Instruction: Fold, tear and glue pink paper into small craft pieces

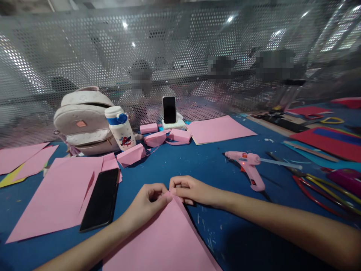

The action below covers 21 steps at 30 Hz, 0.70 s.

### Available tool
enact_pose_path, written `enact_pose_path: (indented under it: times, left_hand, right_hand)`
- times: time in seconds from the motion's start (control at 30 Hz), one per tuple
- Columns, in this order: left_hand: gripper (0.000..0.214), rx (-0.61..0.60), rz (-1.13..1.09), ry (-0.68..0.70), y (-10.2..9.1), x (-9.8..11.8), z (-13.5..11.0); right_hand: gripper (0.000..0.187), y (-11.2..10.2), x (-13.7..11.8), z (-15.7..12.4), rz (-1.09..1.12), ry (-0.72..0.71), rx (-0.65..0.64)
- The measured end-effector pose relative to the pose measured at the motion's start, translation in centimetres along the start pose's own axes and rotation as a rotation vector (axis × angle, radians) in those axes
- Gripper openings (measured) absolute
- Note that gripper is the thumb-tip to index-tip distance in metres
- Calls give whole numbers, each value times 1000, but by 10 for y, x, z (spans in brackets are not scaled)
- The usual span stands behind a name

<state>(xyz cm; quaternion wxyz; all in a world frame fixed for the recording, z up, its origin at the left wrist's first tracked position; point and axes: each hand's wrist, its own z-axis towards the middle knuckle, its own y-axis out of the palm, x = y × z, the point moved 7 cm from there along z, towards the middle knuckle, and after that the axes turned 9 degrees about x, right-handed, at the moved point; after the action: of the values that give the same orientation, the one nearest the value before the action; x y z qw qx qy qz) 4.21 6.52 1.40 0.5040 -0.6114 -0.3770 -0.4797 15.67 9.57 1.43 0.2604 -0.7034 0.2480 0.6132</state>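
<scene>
A large pink paper sheet (163, 241) lies on the blue table in front of me, its far end narrowed between my hands. My left hand (152, 197) pinches the far tip from the left, thumb on top. From the right, my right hand (190, 190) grips the same tip with curled fingers, close against the left. A folded edge runs down the sheet's right side. To the left, a black phone (100, 199) rests on another pink sheet (56, 195). A pink glue gun (248, 167) lies to the right with its red light lit.
Folded pink paper pieces (155, 139), a white bottle (120, 128), a pale backpack (84, 120) and an upright phone (169, 110) stand toward the back. Scissors (316, 188) and red sheets (329, 141) lie at right. A perforated metal screen (180, 49) rises behind the table (214, 173).
</scene>
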Motion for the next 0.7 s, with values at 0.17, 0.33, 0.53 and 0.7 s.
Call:
enact_pose_path:
  times: [0.17, 0.33, 0.53, 0.7]
  left_hand:
    - [34, -4, 27, -33, -4, -3, 2]
    - [32, -12, 81, -64, -4, -3, 1]
    - [35, 6, 71, -57, -3, -3, 1]
    - [35, 14, 77, -53, -5, -4, 1]
  right_hand:
    - [35, -2, 3, 0, 28, 25, -26]
    - [38, -2, 1, -1, 37, 23, 10]
    - [38, -3, -1, -1, 10, 18, 29]
    - [40, -4, 2, 1, 1, 22, -3]
